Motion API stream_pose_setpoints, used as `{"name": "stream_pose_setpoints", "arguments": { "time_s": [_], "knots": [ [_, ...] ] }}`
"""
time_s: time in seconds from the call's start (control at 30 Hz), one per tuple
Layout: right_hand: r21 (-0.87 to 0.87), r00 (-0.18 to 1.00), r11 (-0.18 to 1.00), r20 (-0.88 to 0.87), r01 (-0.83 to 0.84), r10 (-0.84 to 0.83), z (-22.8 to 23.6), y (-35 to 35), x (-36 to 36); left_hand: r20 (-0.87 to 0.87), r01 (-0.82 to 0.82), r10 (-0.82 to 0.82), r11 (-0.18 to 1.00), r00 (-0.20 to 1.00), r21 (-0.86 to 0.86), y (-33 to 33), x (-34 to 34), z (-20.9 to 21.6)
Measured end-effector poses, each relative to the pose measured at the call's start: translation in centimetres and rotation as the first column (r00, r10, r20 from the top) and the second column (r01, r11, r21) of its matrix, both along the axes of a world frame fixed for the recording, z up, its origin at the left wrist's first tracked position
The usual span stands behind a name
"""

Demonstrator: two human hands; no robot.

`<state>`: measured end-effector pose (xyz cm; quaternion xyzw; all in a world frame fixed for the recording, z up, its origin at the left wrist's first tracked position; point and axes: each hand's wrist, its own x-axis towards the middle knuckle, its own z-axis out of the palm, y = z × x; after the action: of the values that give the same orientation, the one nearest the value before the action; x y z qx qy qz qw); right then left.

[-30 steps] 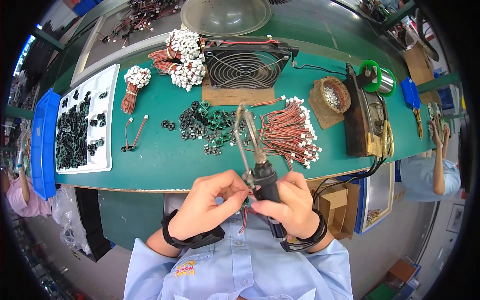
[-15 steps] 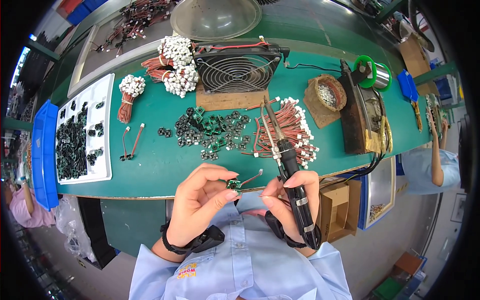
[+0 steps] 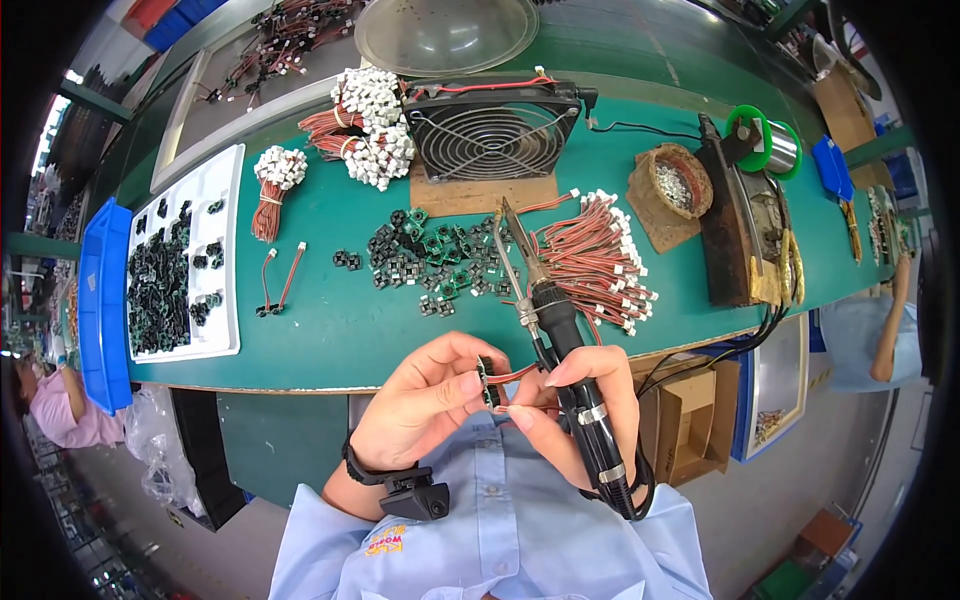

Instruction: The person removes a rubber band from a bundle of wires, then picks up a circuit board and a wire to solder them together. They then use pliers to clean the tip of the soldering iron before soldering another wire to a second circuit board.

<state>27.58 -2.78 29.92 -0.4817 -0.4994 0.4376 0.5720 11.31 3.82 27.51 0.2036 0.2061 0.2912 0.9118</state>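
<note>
My left hand (image 3: 425,400) pinches a small green circuit board (image 3: 488,384), turned edge-on, between thumb and fingers. Red wire runs from the board to my right hand (image 3: 595,395). That hand grips a black soldering iron (image 3: 562,325) with a thin metal tube beside its tip, which points away from me over the bench. Its thumb and forefinger tips also come close to the board, at the wire. Beyond both hands lie a heap of small black and green boards (image 3: 440,250) and, to its right, a fan of red wire leads (image 3: 595,255) with white connectors.
A black cooling fan (image 3: 490,140) stands at the back. At left are a white tray (image 3: 228,300) of boards, a blue bin (image 3: 105,310) and bundled leads (image 3: 275,175). On the right sit a solder pot (image 3: 640,200), an iron stand (image 3: 725,220) and a solder spool (image 3: 780,148).
My left hand has moved slightly right and turned the board edge-on. My right fingers have come in to the board and wire. The iron leans further left.
</note>
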Motion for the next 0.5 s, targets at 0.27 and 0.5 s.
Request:
{"name": "stream_pose_setpoints", "arguments": {
  "time_s": [0.27, 0.5],
  "knots": [
    [0.048, 0.996, 0.998, 0.084, -0.029, 0.025, 0.72, 0.01, 0.06, 0.127, 0.038, -0.035, 0.999, 0.991, -0.018, -0.12, 0.03, -0.4],
    [0.104, 0.989, 0.995, 0.147, 0.006, -0.022, 0.92, 0.26, 0.09, 0.129, 0.054, -0.05, 0.998, 0.99, -0.028, 0.02, -0.16, -0.49]
  ]
}}
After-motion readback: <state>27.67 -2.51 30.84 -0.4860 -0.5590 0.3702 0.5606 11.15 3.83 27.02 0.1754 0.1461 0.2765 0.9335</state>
